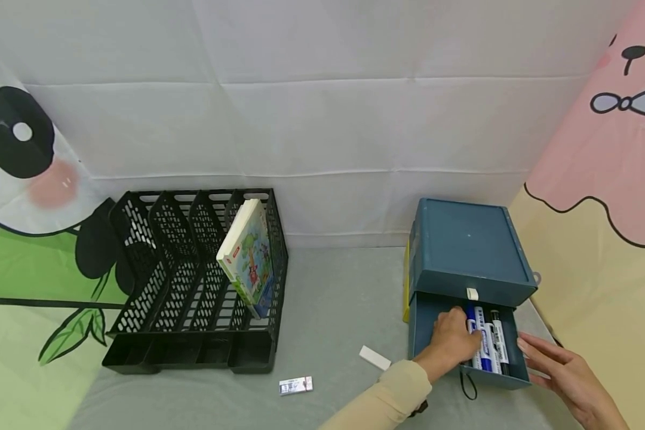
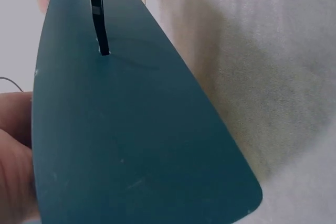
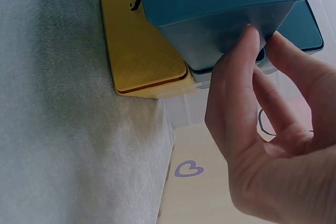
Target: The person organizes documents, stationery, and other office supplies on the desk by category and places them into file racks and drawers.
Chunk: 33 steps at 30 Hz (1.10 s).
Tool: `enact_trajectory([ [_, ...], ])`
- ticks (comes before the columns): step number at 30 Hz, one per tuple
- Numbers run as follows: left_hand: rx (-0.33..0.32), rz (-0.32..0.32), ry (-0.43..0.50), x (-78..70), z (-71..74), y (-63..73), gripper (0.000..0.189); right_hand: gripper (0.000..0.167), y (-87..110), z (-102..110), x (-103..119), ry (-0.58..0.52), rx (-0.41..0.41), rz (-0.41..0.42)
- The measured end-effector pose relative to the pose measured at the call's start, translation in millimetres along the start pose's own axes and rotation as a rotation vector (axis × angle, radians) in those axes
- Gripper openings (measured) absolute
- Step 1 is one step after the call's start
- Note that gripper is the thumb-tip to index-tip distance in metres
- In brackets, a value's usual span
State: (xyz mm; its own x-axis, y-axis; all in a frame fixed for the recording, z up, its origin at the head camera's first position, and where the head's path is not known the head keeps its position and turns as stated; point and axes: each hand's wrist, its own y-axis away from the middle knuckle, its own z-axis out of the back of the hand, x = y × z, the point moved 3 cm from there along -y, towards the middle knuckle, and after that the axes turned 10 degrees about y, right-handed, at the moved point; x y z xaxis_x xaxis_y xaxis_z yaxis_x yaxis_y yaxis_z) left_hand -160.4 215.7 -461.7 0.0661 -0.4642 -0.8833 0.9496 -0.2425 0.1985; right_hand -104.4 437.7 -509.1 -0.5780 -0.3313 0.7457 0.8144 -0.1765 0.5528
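Observation:
My left hand [image 1: 451, 340] reaches down into the pulled-out lower drawer [image 1: 497, 380] of a dark blue two-drawer box [image 1: 467, 245]. Several white markers [image 1: 498, 343] with blue or black caps lie side by side in it. The thumb overlaps the leftmost markers in the head view; the other fingertips are hidden, so I cannot tell whether they grip one. From the left wrist, the drawer's front panel [image 2: 121, 129] with its black loop [image 2: 97, 14] covers most of that hand. My right hand [image 3: 273, 129] touches the drawer's right side with extended, relaxed fingers.
A white block [image 1: 375, 358] and a small eraser in a printed sleeve [image 1: 295, 386] lie on the grey cloth. At left stands a black slotted rack [image 1: 193, 322] with books [image 1: 252, 257] leaning in its right section. A yellow box [image 3: 147, 51] stands against the blue box's left side.

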Motion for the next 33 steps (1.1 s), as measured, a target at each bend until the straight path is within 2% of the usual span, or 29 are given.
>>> enact_trajectory([
  [3,-0.017,-0.003,0.042,1.0,3.6,2.3,0.025,0.076,0.5,-1.4,1.5,0.033,0.004,-0.006],
  [5,-0.028,-0.008,0.065,2.0,6.2,4.3,0.025,0.075,1.0,-1.6,2.3,0.037,0.003,-0.006],
  [11,-0.042,-0.030,0.134,4.7,18.0,13.0,0.018,0.042,2.1,-0.4,2.2,-0.013,-0.010,-0.004],
  [18,-0.007,-0.181,0.116,-3.4,40.2,24.5,0.014,0.031,2.9,-0.3,2.1,-0.024,-0.006,0.002],
  [20,-0.002,-0.232,0.074,-6.7,45.7,28.5,0.014,0.025,3.6,-0.6,2.2,-0.030,-0.003,0.002],
  [23,-0.003,-0.329,-0.022,-11.8,52.8,34.2,0.014,0.024,3.6,-0.6,2.2,-0.034,-0.003,-0.002],
  [26,-0.037,-0.435,-0.150,-18.1,59.0,38.7,0.015,0.040,2.0,0.3,1.5,-0.023,0.003,-0.008],
  [30,-0.080,-0.536,-0.281,-27.7,65.2,42.1,0.015,0.063,0.0,1.1,0.8,0.009,0.006,-0.006],
  [33,-0.113,-0.616,-0.354,-33.8,68.7,42.5,0.016,0.064,0.0,0.8,0.7,0.007,0.004,-0.008],
])
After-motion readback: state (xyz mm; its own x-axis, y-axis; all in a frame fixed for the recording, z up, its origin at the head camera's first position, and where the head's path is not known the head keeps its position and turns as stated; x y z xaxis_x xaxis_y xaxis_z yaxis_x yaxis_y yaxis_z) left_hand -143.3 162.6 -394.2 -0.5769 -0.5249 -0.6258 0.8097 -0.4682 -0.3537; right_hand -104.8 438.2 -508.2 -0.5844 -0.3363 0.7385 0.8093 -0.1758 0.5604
